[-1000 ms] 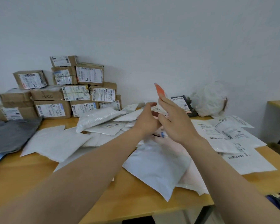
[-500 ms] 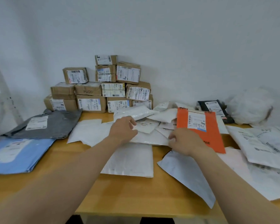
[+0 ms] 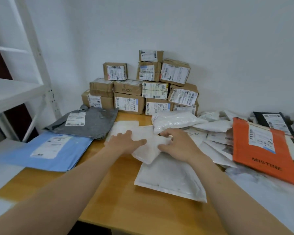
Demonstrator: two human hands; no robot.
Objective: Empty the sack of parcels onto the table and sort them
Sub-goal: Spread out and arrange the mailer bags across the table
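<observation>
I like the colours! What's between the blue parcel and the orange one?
Head view: white padded envelopes on the table, the left hand pressing the top one, the right hand gripping it.

The table (image 3: 143, 211) is pale wood with a smooth, satin top. At 12 o'clock the boxes (image 3: 127, 103) are matt brown cardboard, creased and taped, with white paper labels. At 10 o'clock the grey mailer (image 3: 95, 123) is dull, wrinkled plastic; at 9 o'clock the blue mailer (image 3: 71, 150) is smoother film. The small padded envelope (image 3: 148, 150) at centre and the large padded envelope (image 3: 170, 182) at 6 o'clock look matt white and faintly quilted. At 3 o'clock the orange mailer (image 3: 261, 163) is slick plastic; at 1 o'clock the bubble bag (image 3: 174, 120) glistens
</observation>
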